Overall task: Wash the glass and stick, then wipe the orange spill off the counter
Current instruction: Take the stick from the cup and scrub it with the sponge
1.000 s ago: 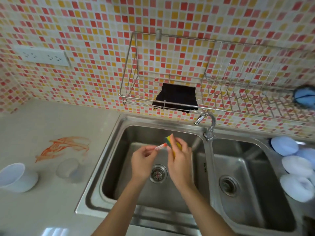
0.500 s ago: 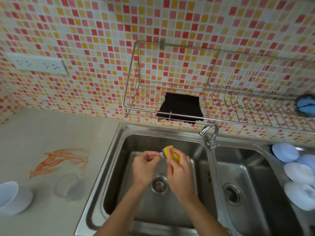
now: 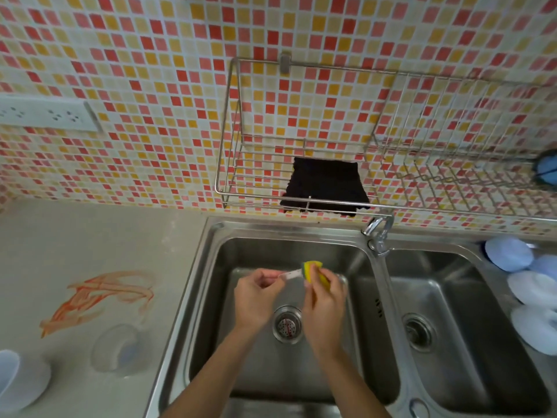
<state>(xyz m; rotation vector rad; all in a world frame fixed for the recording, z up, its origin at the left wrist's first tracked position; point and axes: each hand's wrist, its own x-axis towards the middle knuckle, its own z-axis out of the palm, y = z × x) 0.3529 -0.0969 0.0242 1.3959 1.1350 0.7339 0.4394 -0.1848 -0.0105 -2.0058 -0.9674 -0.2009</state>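
Over the left sink basin [image 3: 229,245], my left hand [image 3: 256,297] pinches a thin clear stick [image 3: 287,274] at its left end. My right hand [image 3: 325,303] holds a yellow-green sponge [image 3: 313,268] wrapped around the stick's right end. A clear glass [image 3: 116,348] stands on the counter left of the sink. Behind the glass, an orange spill [image 3: 96,297] is smeared over the counter.
A black cloth [image 3: 325,188] hangs in the wire wall rack [image 3: 229,146] above the sink. The faucet [image 3: 378,233] stands between the two basins. A white cup [image 3: 21,378] lies at the lower left. Pale blue and white dishes [image 3: 530,291] sit at the right.
The view has tilted so the scene sits lower in frame. My hands stay over the drain, and the sponge has shifted along the stick's end.
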